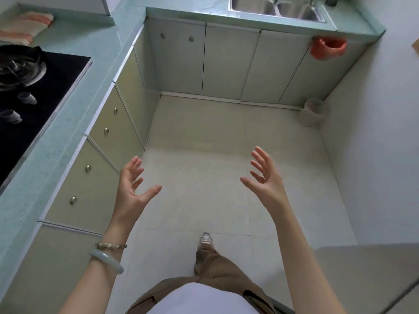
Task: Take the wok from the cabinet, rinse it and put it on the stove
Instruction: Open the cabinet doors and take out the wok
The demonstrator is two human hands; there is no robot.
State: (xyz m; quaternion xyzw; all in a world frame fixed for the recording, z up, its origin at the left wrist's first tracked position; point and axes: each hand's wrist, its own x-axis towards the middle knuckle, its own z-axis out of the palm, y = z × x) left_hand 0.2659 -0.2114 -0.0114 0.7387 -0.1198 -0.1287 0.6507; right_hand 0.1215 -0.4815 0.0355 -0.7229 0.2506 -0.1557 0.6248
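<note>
Both spread and empty: left hand [132, 189], right hand [264, 177], held over the floor. No wok was in view; cabinet doors [231, 62] were closed. Nothing looked done yet; fetch, rinse at sink [254, 6] and stove [56, 82] placement all remained.

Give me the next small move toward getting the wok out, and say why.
Probably reach the left hand to the nearest knob on the cabinet door under the stove and pull it open. Both it and the right hand are open and hold nothing, every cabinet door in view is closed, and no wok shows. Which cabinet holds it cannot be told.
</note>
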